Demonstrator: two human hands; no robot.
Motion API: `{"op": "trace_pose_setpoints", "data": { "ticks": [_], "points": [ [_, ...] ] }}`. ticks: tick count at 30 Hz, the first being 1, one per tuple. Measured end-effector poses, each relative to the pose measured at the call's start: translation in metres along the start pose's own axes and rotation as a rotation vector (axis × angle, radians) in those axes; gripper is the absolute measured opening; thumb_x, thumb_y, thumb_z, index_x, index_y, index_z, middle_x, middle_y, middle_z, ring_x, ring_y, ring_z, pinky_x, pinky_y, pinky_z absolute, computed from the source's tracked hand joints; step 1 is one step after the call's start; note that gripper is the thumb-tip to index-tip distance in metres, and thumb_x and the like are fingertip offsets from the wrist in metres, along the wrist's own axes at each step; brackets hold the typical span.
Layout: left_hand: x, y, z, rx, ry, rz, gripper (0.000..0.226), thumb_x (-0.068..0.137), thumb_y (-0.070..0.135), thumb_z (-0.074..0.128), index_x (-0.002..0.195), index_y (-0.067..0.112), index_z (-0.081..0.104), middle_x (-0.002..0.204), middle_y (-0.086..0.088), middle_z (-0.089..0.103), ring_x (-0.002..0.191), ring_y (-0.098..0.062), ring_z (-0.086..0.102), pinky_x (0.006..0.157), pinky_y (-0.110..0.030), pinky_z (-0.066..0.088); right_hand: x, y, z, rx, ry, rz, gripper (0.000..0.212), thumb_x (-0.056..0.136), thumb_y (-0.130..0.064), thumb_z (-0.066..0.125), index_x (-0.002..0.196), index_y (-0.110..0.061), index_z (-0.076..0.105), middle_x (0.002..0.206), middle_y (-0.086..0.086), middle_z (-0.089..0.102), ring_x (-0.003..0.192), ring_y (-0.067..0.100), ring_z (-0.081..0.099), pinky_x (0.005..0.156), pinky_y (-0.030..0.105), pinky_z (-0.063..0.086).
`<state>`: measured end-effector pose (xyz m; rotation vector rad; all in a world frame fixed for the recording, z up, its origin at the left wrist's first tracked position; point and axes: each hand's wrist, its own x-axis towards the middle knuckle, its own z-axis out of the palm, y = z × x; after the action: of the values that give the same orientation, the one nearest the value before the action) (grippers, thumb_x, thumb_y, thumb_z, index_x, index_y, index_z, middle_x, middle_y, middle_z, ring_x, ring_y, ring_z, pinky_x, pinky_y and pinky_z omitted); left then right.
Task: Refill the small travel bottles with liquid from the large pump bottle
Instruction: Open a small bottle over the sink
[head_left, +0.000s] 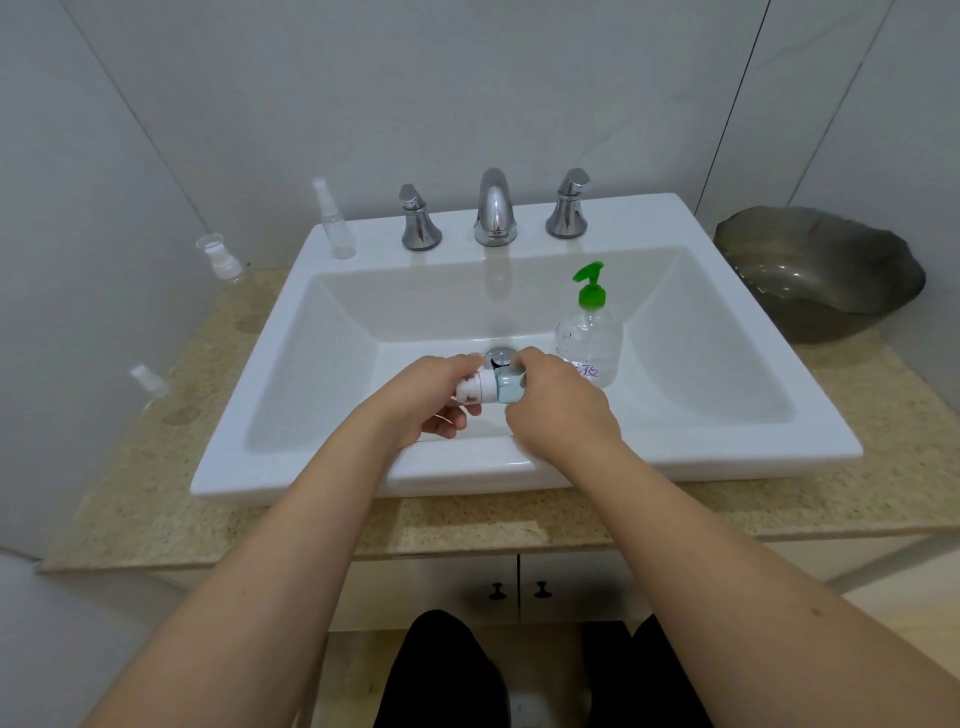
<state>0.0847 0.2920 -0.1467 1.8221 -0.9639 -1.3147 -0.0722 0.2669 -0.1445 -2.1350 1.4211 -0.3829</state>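
Both hands meet over the white sink (291, 457): left hand (431, 400) grips the white cap, right hand (558, 410) clasps the small clear travel bottle (501, 387) — light, slick, best held round its body.

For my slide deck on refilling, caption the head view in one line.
Both hands, left hand and right hand, grip a small travel bottle over the sink, beside the green-topped pump bottle.

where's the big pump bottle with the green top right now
In the head view, the large clear pump bottle with the green pump head stands upright inside the white sink basin, on its right side, just beyond the right hand.
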Motion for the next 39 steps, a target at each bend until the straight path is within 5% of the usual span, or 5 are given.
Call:
{"op": "trace_pose_setpoints", "data": {
  "ticks": [7,13,19,27,39],
  "points": [
    [-0.002,0.0,-0.003,-0.014,-0.07,0.123,0.017,0.092,0.032,0.069,0.086,0.019,0.06,0.068,-0.002,0.061,0.051,-0.015,0.049,0.051,-0.025,0.038,0.0,-0.001,-0.001,0.023,0.026,0.052,0.033,0.083,-0.01,0.048,0.111,-0.027,0.046,0.098,-0.004,0.048,0.082,0.026,0.052,0.065,0.032,0.035],
    [0.0,0.001,-0.005,-0.117,0.095,-0.048,0.044,0.098,0.041,0.05,0.071,0.01,0.064,0.064,-0.006,0.052,0.046,-0.014,0.039,0.045,-0.025,0.029,0.0,0.0,0.002,0.024,0.075,0.059,0.029,0.085,-0.011,0.051,0.112,-0.021,0.044,0.108,-0.001,0.053,0.084,0.028,0.054,0.066,0.033,0.037],
    [0.004,-0.005,-0.016,-0.329,0.131,-0.034,0.046,0.102,0.05,0.049,0.089,0.009,0.067,0.06,0.001,0.054,0.045,-0.011,0.042,0.043,-0.021,0.035,0.0,-0.004,-0.001,0.028,0.103,0.091,0.028,0.096,-0.031,0.05,0.116,-0.014,0.039,0.11,0.005,0.059,0.09,0.03,0.055,0.069,0.035,0.036],
    [0.01,-0.006,-0.016,-0.561,0.114,0.159,0.022,0.096,0.022,0.07,0.109,0.007,0.06,0.099,-0.01,0.073,0.083,-0.023,0.074,0.075,-0.032,0.062,0.002,-0.008,-0.001,0.016,0.096,0.104,0.038,0.101,-0.045,0.037,0.119,-0.012,0.035,0.107,0.008,0.063,0.087,0.03,0.056,0.069,0.036,0.035],
    [0.05,0.027,-0.03,-0.289,0.675,0.264,0.021,0.093,0.023,0.072,0.087,0.02,0.052,0.086,0.004,0.057,0.07,-0.018,0.062,0.069,-0.034,0.055,0.046,-0.031,0.004,0.285,0.154,0.087,0.042,0.098,-0.045,0.047,0.119,-0.01,0.038,0.11,0.012,0.062,0.096,0.033,0.061,0.071,0.036,0.041]
  ]
}}
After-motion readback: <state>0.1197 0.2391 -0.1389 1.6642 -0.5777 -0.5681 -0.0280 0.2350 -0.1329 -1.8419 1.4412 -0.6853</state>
